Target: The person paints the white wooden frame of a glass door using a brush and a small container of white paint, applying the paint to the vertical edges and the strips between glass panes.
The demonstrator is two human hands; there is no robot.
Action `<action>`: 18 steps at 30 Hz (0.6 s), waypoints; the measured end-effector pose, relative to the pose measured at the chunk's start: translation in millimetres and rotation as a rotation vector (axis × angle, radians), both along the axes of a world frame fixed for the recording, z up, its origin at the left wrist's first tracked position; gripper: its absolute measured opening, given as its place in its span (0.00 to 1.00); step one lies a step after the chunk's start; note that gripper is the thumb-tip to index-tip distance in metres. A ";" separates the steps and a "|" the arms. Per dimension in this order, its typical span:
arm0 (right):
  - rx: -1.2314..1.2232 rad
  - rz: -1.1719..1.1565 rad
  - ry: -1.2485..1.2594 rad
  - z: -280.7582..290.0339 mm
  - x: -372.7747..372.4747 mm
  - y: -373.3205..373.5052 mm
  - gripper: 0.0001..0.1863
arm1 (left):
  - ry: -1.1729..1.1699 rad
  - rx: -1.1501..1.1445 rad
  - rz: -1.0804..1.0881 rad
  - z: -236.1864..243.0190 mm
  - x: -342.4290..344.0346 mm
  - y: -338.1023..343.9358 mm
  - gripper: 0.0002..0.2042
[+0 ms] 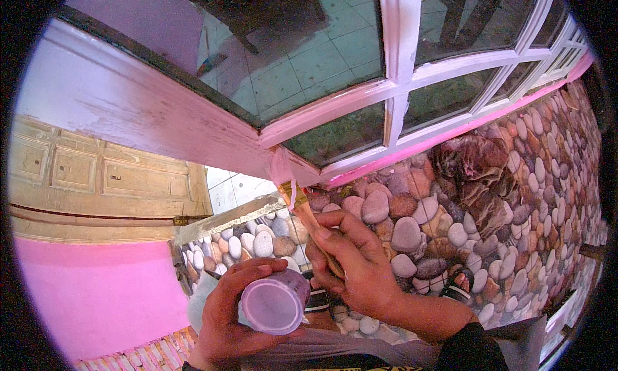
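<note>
My left hand (222,306) grips a small plastic cup (273,303) of pale lilac content near the bottom centre, its round top facing up. Above and right of it, my right hand (351,268) is closed around the wooden handle of a paintbrush (308,218). The brush's pink-coated bristles are at the lower corner of a white window frame (399,97), where it meets a post (212,139) streaked with pale pink paint. I cannot tell for sure whether the bristles touch it.
A wooden door (109,165) and pink wall (96,287) are at left, beside white tiles (235,190). Pebble-patterned flooring (541,210) runs under my sandalled feet, with a crumpled dark brown sheet (470,158) on it. Glass panes (328,23) show a tiled room.
</note>
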State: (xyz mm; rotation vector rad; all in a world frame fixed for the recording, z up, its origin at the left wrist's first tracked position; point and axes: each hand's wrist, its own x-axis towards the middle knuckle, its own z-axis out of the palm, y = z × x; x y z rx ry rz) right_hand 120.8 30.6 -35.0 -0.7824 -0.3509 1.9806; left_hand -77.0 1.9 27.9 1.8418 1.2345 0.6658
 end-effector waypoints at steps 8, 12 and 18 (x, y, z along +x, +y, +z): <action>-0.004 0.036 -0.011 2.9 3.7 -2.3 0.13 | -0.056 -0.024 0.001 -1.4 -1.2 0.4 0.42; 0.038 -0.020 -0.052 -0.4 -0.7 -3.3 0.13 | -0.112 -0.035 0.038 -2.1 -1.5 -3.6 0.42; -0.066 -0.067 0.027 -27.0 -6.4 -2.6 0.12 | -0.030 -0.066 -0.004 3.7 -4.6 0.9 0.43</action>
